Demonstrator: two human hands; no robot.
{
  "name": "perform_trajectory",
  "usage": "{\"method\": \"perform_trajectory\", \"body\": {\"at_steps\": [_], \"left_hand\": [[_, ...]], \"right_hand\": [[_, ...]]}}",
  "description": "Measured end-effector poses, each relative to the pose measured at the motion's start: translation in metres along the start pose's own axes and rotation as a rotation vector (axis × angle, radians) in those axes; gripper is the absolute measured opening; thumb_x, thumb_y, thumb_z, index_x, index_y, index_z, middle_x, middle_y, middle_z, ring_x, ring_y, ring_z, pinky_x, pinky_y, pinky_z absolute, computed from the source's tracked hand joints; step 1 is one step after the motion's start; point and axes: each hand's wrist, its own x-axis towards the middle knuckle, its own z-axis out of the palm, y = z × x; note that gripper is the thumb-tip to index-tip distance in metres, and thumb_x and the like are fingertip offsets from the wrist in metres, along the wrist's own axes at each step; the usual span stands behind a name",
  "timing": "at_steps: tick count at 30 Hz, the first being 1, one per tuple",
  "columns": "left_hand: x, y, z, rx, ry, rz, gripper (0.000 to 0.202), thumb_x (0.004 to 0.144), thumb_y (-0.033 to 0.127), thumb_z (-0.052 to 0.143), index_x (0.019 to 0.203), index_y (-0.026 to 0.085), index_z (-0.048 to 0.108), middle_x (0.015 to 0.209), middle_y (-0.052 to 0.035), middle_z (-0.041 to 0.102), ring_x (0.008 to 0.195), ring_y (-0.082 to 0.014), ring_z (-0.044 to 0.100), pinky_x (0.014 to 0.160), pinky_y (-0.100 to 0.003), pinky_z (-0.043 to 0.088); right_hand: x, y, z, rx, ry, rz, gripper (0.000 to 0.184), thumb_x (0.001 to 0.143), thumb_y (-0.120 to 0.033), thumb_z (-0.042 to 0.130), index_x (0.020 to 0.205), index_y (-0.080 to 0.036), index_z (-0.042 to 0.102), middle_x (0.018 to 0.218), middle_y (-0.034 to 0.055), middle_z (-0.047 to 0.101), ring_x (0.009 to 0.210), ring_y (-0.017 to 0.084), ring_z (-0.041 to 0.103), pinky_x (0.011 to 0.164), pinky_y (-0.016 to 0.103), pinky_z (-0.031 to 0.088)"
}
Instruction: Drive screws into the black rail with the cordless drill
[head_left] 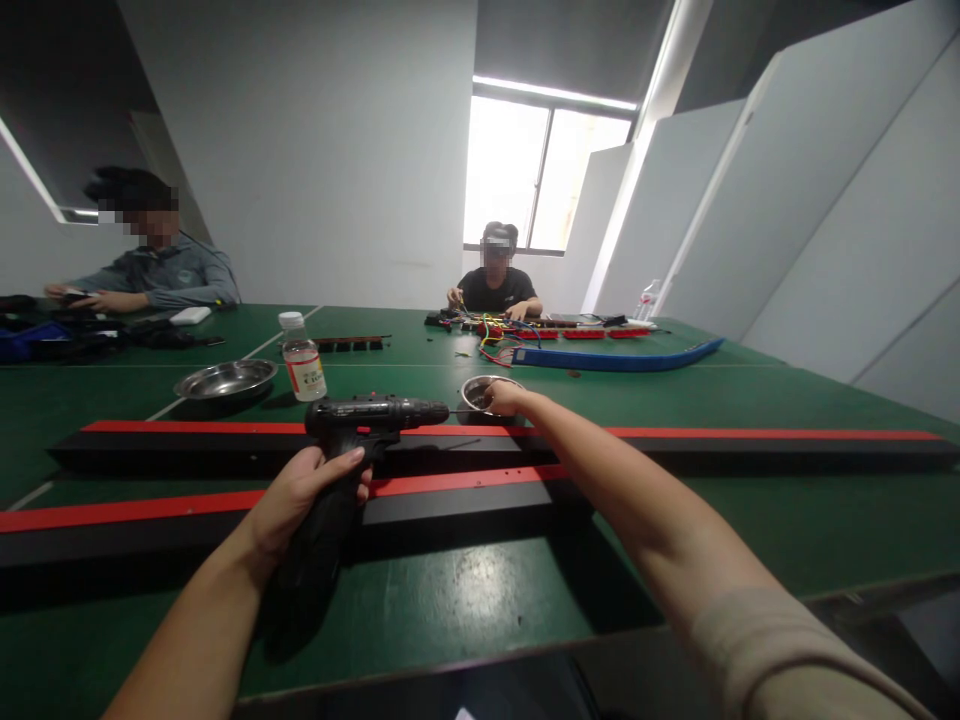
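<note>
My left hand (311,490) is closed around the grip of a black cordless drill (367,415), whose long thin bit points right. The drill is held above a black bar with a red top strip (465,483). My right hand (506,398) reaches into a small metal bowl (466,396) beyond the bars; its fingertips are down inside, and what they touch is hidden. A second black and red bar (675,437) lies behind the first, between me and the bowl. Small holes show in the nearer bar's red strip.
A wide metal dish (225,382) and a clear bottle with a white cap (304,360) stand at left. Farther back lie a long blue strip (615,358), coloured wires (491,335) and red pieces (585,334). Two people sit across the green table (817,390).
</note>
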Motion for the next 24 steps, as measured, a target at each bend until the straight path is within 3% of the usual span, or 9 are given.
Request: {"method": "perform_trajectory", "body": {"at_steps": [12, 19, 24], "left_hand": [[-0.003, 0.004, 0.004, 0.048, 0.037, -0.011, 0.026, 0.076, 0.041, 0.080, 0.078, 0.016, 0.074, 0.076, -0.0071, 0.072, 0.064, -0.0179, 0.067, 0.056, -0.023, 0.053], [0.000, 0.000, -0.001, 0.053, 0.040, -0.008, 0.028, 0.074, 0.042, 0.081, 0.082, 0.016, 0.076, 0.079, -0.0075, 0.074, 0.066, -0.0191, 0.068, 0.058, -0.024, 0.054], [-0.002, -0.002, -0.002, 0.073, 0.033, 0.008, 0.027, 0.077, 0.042, 0.080, 0.085, 0.016, 0.075, 0.078, -0.0055, 0.074, 0.067, -0.0175, 0.067, 0.059, -0.022, 0.053]], "right_hand": [[-0.029, -0.006, -0.016, 0.055, 0.093, 0.072, 0.018, 0.083, -0.030, 0.068, 0.083, -0.015, 0.078, 0.073, 0.0051, 0.070, 0.065, 0.016, 0.059, 0.059, 0.025, 0.040], [-0.081, -0.015, -0.022, 0.587, 0.126, -0.081, 0.028, 0.085, -0.038, 0.067, 0.090, -0.012, 0.076, 0.080, 0.0046, 0.069, 0.066, 0.013, 0.055, 0.060, 0.023, 0.039], [-0.123, -0.029, -0.018, 0.798, 0.189, -0.044, 0.038, 0.085, -0.051, 0.067, 0.086, -0.013, 0.073, 0.078, 0.0041, 0.066, 0.067, 0.013, 0.056, 0.060, 0.024, 0.040]]}}
